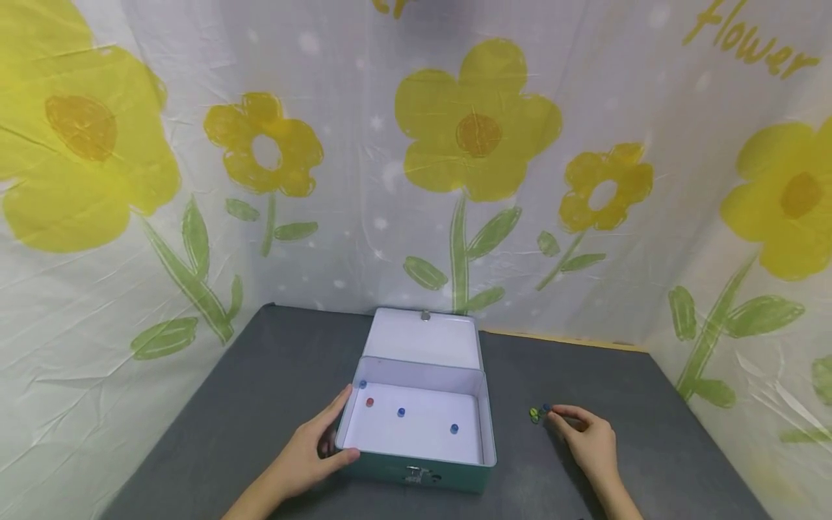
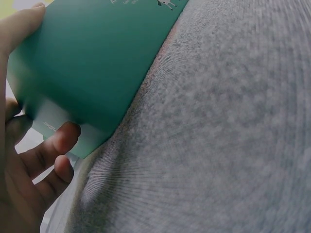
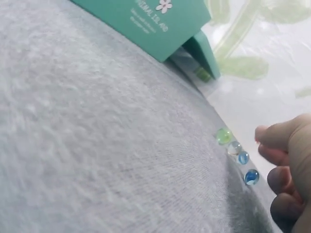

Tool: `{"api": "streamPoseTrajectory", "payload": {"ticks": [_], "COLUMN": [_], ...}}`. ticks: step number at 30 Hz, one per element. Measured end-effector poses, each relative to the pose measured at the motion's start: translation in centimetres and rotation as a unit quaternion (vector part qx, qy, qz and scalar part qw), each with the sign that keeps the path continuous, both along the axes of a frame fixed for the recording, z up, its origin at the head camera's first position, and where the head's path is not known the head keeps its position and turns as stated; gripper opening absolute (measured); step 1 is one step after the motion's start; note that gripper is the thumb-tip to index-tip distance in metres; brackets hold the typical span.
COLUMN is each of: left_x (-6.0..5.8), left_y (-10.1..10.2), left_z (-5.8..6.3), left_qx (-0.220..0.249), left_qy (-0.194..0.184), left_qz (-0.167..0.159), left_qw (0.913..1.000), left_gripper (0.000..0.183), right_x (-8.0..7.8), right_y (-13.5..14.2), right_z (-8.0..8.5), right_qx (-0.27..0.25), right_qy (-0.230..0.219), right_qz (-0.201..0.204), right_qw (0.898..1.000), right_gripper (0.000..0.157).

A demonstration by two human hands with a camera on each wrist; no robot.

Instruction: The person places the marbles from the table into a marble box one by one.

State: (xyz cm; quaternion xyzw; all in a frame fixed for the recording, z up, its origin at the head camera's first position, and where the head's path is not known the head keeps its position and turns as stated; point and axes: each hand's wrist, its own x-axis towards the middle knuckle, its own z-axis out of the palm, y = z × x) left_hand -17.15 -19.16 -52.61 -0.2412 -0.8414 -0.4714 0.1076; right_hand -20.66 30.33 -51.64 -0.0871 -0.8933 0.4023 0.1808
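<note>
A green tin box (image 1: 416, 477) with a white inside lies on the dark table, its lid (image 1: 422, 338) folded back. Inside are a red marble (image 1: 370, 402) and a few blue marbles (image 1: 401, 412). My left hand (image 1: 305, 451) grips the box's near left corner, thumb at the front rim and fingers along the left side. To the right of the box, my right hand (image 1: 588, 437) hovers by a small group of loose marbles, thumb and index finger close together. In the right wrist view, a green marble (image 3: 223, 136) and a dark blue marble (image 3: 251, 176) lie beside the bent fingers, with nothing visible in them.
A grey-black cloth surface (image 1: 279, 375) covers the table. White sheeting (image 1: 351, 217) printed with yellow flowers hangs behind and at both sides. The raised box lid leans toward the back sheet, and a yellowish strip (image 1: 565, 341) runs along the table's rear edge.
</note>
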Motion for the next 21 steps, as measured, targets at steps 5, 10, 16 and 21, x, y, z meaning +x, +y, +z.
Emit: {"api": "streamPoseTrajectory", "payload": {"ticks": [5,10,16,21], "left_x": [0.0,0.0,-0.1,0.0], "left_y": [0.1,0.0,0.0,0.0], "left_z": [-0.1,-0.1,-0.2,0.0], "left_qx": [0.001,-0.005,-0.010,-0.006], "left_qy": [0.005,0.001,-0.017,-0.009], "left_qz": [0.001,0.008,0.013,0.009], "left_qw": [1.0000,1.0000,0.9997,0.9999], "left_gripper": [0.094,0.095,0.095,0.095], "right_x": [0.1,0.3,0.6,0.5], "right_y": [-0.6,-1.3,-1.6,-1.9], "right_z": [0.5,1.4,2.3,2.1], "right_qx": [-0.007,-0.051,-0.081,-0.082], "right_qy": [0.030,0.045,0.036,0.031], "right_qz": [0.005,0.010,0.013,0.024], "right_qw": [1.000,0.998,0.996,0.996], "right_gripper": [0.017,0.016,0.016,0.018]}}
